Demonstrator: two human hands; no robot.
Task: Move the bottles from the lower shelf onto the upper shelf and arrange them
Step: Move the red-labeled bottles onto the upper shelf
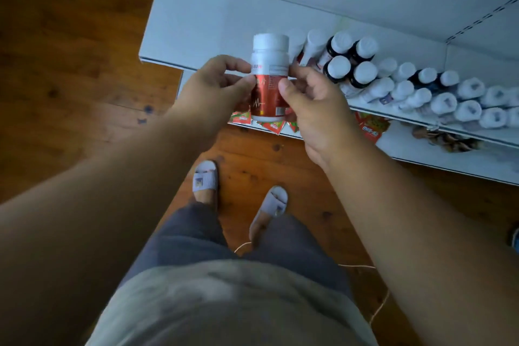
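Observation:
A white-capped bottle with a red label (269,76) is held upright in front of the upper shelf's front edge. My left hand (213,87) grips its left side with curled fingers and thumb. My right hand (314,101) grips its right side, thumb on the label. The white upper shelf (202,22) carries several white-capped bottles (365,70) in rows toward the right. Its left part is bare. The lower shelf (449,157) shows below it.
Red snack packets (370,126) and dark items (449,140) lie on the lower shelf. The wooden floor (70,64) spreads to the left and below. My feet in grey slippers (206,177) stand close to the shelf. A thin cord (379,309) lies on the floor.

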